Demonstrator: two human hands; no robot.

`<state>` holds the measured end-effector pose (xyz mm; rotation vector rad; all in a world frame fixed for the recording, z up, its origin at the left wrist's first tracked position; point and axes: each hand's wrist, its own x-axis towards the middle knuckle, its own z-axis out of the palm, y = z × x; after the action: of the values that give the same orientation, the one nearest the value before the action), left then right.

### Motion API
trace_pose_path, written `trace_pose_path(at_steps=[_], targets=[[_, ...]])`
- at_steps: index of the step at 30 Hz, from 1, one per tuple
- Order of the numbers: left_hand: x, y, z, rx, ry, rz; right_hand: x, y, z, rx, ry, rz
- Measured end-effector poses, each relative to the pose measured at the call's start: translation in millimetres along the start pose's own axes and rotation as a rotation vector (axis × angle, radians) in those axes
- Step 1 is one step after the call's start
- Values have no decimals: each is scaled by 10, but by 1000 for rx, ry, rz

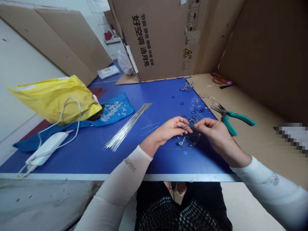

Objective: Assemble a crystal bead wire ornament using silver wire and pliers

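Tabletop (183,164) coloured deep blue, edged in white. Held wire (184,128) and wire bundle (128,126) coloured silver; beads (112,110) seen clear on blue cloth (129,105). Rings (193,112) coloured black. Plier handles (242,118) finished in teal green, scissor handles (219,79) in orange. Bag (60,101) coloured yellow. Sleeves (120,186) coloured white, printed in grey. Cardboard panel (166,41) toned brown, black-lettered. Lap cloth (158,215) checked white on black.

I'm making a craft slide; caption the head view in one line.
Left hand holds thin wire close to right hand above a blue table, near green-handled pliers.
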<state>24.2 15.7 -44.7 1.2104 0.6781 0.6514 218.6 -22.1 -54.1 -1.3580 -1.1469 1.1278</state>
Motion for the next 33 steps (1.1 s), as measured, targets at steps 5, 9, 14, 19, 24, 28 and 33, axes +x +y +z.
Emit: trace_pose_path(at_steps=[5,9,14,19,24,28,33], targets=[[25,-15,-16,-19,7,-11,15,8,-42,-50,-25,-35],[14,10,3,-6,69,-20,22,-19,-96,-114,-42,-64],[3,37,35,-14,115,-41,41,-62,-114,-127,-28,-56],[-8,86,74,-17,147,-101,57,-61,-98,-84,-8,-24],[-24,146,115,-43,196,-135,71,-45,-106,-67,-39,-26],[-26,161,121,-77,209,-141,65,-53,-116,-117,-66,-98],[-26,137,97,-92,199,-131,14,-94,-106,-292,-38,-207]])
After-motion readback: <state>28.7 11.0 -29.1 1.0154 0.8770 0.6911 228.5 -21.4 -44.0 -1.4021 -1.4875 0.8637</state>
